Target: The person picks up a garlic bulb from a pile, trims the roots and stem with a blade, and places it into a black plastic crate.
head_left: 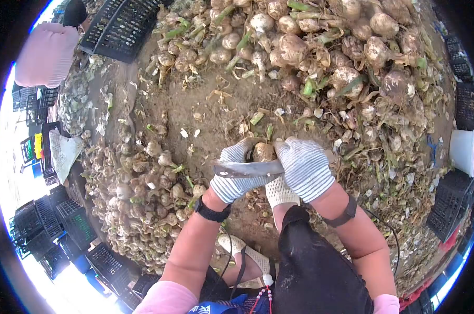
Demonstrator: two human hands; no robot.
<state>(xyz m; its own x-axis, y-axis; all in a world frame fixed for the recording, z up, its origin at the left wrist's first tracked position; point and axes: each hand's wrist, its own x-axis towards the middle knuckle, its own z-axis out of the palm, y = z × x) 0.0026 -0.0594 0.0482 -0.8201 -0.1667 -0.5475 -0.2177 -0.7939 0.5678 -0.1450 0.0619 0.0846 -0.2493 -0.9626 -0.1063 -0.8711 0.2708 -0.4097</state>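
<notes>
Both hands wear white gloves with dark stripes and meet in the middle of the head view. My left hand [236, 170] is closed round a garlic bulb [263, 152], which shows between the two hands. A flat, curved knife blade [250, 168] lies across the front of my left hand, its broad end towards the left. The blade's other end runs into my right hand [306, 166], whose fingers are closed; the handle is hidden. My right thumb is close to the bulb's top. Loose stem pieces [257, 118] lie on the soil beyond the hands.
A large heap of garlic bulbs [347, 47] with cut stems lies ahead and right. Another garlic pile [148, 188] is at left. A black crate [121, 29] stands at the upper left, near a person in pink [46, 55]. More crates [446, 201] line both sides.
</notes>
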